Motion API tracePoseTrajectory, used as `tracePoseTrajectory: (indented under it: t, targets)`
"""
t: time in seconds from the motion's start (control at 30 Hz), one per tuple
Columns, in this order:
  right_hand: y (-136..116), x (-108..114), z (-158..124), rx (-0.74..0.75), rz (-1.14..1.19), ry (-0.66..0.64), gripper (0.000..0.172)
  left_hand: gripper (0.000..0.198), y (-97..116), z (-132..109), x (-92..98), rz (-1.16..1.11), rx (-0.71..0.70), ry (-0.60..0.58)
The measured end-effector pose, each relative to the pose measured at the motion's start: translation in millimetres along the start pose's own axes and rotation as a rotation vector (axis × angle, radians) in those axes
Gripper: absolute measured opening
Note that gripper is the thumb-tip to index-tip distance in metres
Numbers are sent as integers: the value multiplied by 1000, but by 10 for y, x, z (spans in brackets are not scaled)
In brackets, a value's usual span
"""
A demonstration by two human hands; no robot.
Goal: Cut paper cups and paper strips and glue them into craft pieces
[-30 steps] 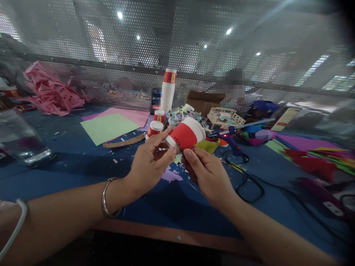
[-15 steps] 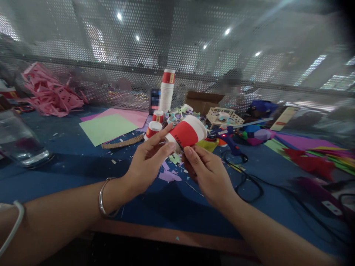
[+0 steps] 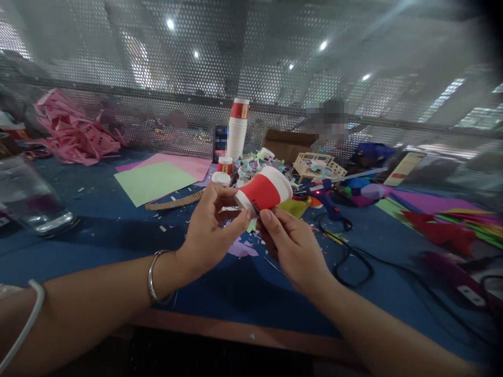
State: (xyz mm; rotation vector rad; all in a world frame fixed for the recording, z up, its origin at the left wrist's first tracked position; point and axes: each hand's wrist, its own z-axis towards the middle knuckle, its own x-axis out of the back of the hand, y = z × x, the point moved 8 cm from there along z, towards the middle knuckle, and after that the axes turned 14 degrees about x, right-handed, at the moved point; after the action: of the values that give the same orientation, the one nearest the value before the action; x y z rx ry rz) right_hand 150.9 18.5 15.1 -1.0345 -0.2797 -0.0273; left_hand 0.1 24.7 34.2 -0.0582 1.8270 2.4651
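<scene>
A red and white paper cup (image 3: 264, 191) is held tilted above the table, its wide white rim pointing up and right. My left hand (image 3: 212, 228) grips the narrow base end between thumb and fingers. From below, my right hand (image 3: 291, 235) pinches the cup's side with the thumb near the lower edge. A small dark detail shows by the right thumb; whether it is print or a thin tool I cannot make out. Behind my left fingers stands another paper cup (image 3: 220, 179), partly hidden, with a smaller-looking red cup (image 3: 225, 165) beyond it.
A tall stack of cups (image 3: 237, 136) rises at the back. Coloured paper sheets (image 3: 157, 180) and a clear glass (image 3: 37, 209) are on the left. At right lie a blue glue gun (image 3: 324, 196) with a lit red light and its black cable (image 3: 371, 267). Paper scraps (image 3: 241, 248) litter the middle.
My left fingers have shifted down around the cup's base, and the cup has turned a little, so its dark print shows less. My right hand is nearly unmoved.
</scene>
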Motion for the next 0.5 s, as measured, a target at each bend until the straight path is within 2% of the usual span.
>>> tracePoseTrajectory:
  t: [0.13, 0.5]
  targets:
    - [-3, -2, -1, 17, -28, 4, 42, 31, -25, -23, -5, 4, -17, 14]
    - [-11, 29, -6, 36, -106, 29, 42, 26, -46, -13, -55, -54, -42, -51]
